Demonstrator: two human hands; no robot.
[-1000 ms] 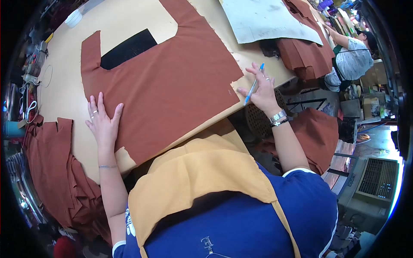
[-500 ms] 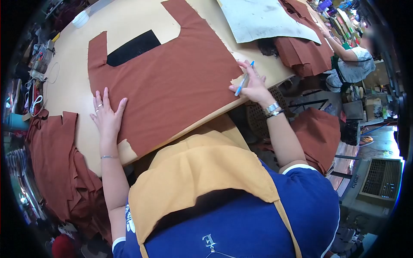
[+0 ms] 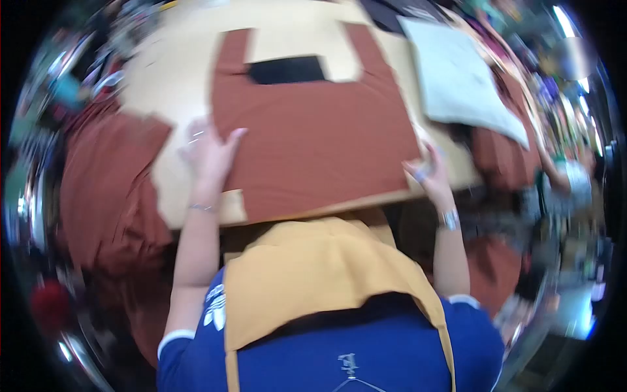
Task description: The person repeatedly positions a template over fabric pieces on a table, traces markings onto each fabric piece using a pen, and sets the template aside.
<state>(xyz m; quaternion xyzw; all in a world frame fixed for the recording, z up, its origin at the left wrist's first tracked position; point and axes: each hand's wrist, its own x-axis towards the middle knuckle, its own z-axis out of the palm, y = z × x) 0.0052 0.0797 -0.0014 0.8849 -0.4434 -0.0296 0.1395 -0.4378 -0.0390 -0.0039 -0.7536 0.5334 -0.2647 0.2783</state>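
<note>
A rust-brown cut fabric piece [image 3: 320, 140] with two strap-like extensions lies flat on the table, and a black piece [image 3: 287, 70] shows between the straps at its upper edge. At the fabric's left side is my left hand [image 3: 210, 153], open, its thumb over the edge and its blurred fingers on the tabletop. My right hand [image 3: 436, 173] is at the right edge, fingers curled around a blue pen [image 3: 421, 175] that is smeared by motion. Whether its fingertips press on the fabric I cannot tell.
The pale table [image 3: 176, 196] ends just in front of my yellow apron [image 3: 326, 274]. More brown fabric [image 3: 114, 189] hangs over its left side. On the right, a whitish sheet [image 3: 460, 81] covers another brown stack [image 3: 503, 157]. A co-worker's arm [image 3: 555, 175] shows at far right.
My view has turned, so the fabric now appears straighter and farther right, and the picture is blurred. Both hands stay beside the fabric's edges; the right keeps the pen.
</note>
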